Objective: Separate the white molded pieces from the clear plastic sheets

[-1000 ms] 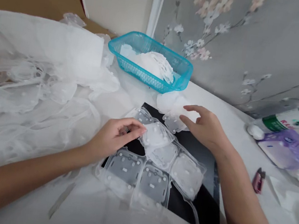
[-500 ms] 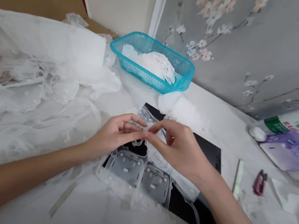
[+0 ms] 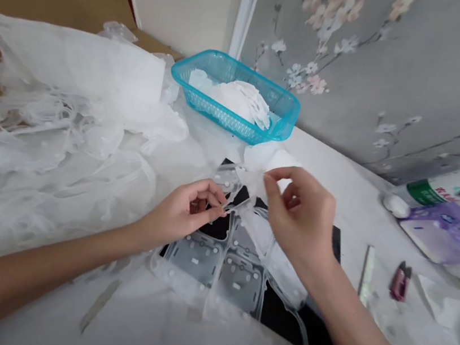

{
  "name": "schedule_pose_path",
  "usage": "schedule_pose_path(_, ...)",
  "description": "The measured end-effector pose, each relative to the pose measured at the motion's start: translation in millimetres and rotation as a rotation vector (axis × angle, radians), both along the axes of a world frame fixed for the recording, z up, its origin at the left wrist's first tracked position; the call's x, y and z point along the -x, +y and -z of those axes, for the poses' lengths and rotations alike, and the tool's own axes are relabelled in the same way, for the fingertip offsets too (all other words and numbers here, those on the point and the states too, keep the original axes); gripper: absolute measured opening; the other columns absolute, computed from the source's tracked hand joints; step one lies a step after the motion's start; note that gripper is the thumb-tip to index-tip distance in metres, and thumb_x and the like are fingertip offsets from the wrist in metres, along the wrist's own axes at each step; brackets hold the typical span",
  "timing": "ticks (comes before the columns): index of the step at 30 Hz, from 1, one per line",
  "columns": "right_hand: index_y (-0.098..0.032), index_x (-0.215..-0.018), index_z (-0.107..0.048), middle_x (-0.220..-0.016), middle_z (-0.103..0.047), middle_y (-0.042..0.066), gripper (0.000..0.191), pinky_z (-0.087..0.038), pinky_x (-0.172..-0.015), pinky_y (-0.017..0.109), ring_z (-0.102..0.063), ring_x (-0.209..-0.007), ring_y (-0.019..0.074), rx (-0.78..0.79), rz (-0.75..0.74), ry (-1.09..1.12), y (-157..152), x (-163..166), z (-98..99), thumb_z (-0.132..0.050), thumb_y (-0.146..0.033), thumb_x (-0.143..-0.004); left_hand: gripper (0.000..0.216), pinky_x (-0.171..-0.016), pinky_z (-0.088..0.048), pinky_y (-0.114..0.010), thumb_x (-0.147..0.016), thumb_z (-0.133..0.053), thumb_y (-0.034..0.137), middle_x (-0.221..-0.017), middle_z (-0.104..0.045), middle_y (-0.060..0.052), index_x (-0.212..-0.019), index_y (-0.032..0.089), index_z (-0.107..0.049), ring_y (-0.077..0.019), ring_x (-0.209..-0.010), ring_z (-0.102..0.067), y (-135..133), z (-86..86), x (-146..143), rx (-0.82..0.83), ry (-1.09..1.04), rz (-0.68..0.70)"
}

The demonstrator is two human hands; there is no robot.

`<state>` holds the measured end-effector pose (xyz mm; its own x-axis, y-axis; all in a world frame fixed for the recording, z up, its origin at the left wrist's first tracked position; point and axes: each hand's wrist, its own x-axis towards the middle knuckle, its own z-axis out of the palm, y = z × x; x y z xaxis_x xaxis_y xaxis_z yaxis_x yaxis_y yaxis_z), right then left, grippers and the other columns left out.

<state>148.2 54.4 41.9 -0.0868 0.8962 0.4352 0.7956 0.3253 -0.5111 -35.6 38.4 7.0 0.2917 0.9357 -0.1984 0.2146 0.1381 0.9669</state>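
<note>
Thumb and fingertips of the left hand [image 3: 193,207] close in a pinch on a thin strand [image 3: 237,206] of clear film, while the right hand's [image 3: 303,217] grip, also pinched nearly closed, holds a translucent piece [image 3: 254,183] just above centre, toward 1 o'clock. The piece looks feather-light, soft and slippery, the strand prone to tearing; an edge hold close to their junction seems best. Below, toward 6 o'clock, molded panels [image 3: 194,260] overlap a black board [image 3: 285,311] on the white counter [image 3: 333,187], their loose edges apt to snag. A blue basket [image 3: 231,121] of white pieces sits at 12 o'clock, tangled film [image 3: 108,92] crowds 9 to 10, and pink clippers [image 3: 400,281] lie near 4, well apart.
</note>
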Motion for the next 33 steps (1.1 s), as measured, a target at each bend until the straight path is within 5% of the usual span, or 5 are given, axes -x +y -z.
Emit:
schedule_pose_path(7,-0.014,-0.079,-0.058,-0.076,-0.061,0.004,0.015,-0.034,-0.038,0.020,-0.048,-0.051,0.0089,-0.302,0.320,0.210,39,-49,-6.7,-0.053,-0.029,-0.078,0.013,-0.048,-0.032,-0.020,-0.079,-0.057,0.028,-0.073,-0.055,0.002,-0.086,0.018,-0.056,-0.0070,-0.053,-0.042,1,2.2,1,0.051,0.097,0.057)
schedule_pose_path(21,-0.018,-0.070,-0.050,-0.072,-0.051,0.003,0.011,-0.041,-0.041,0.024,-0.048,-0.055,0.0111,-0.284,0.397,0.612,52,-61,-3.5,-0.057,-0.026,-0.071,0.008,-0.045,-0.030,-0.020,-0.077,-0.055,0.025,-0.063,-0.047,0.004,-0.081,0.018,-0.053,-0.0075,-0.049,-0.038,0,-3.4,3,0.044,0.126,0.131)
schedule_pose_path(25,-0.019,-0.067,-0.050,-0.068,-0.049,0.001,0.005,-0.043,-0.047,0.023,-0.048,-0.057,0.0105,-0.006,0.398,0.897,49,-52,-7.4,-0.055,-0.018,-0.069,0.005,-0.043,-0.026,-0.019,-0.076,-0.054,0.021,-0.060,-0.045,0.005,-0.077,0.018,-0.051,-0.0064,-0.047,-0.034,0,-2.5,3,0.024,0.122,0.123)
schedule_pose_path(29,-0.017,-0.073,-0.056,-0.075,-0.058,0.004,0.008,-0.048,-0.050,0.026,-0.056,-0.065,0.0151,0.571,0.096,1.083,39,-35,-8.7,-0.051,-0.023,-0.074,0.008,-0.047,-0.031,-0.020,-0.076,-0.052,0.019,-0.065,-0.049,0.004,-0.083,0.018,-0.050,-0.0075,-0.051,-0.040,-1,0.3,4,-0.016,0.106,0.129)
schedule_pose_path(33,-0.018,-0.076,-0.057,-0.074,-0.061,0.003,0.014,-0.051,-0.052,0.028,-0.060,-0.065,0.0172,0.807,-0.078,1.021,23,-18,-9.9,-0.053,-0.031,-0.077,0.030,-0.053,-0.036,-0.021,-0.084,-0.048,0.029,-0.064,-0.047,0.006,-0.112,0.022,-0.041,-0.0106,-0.059,-0.049,-2,-0.7,6,-0.049,0.009,0.150)
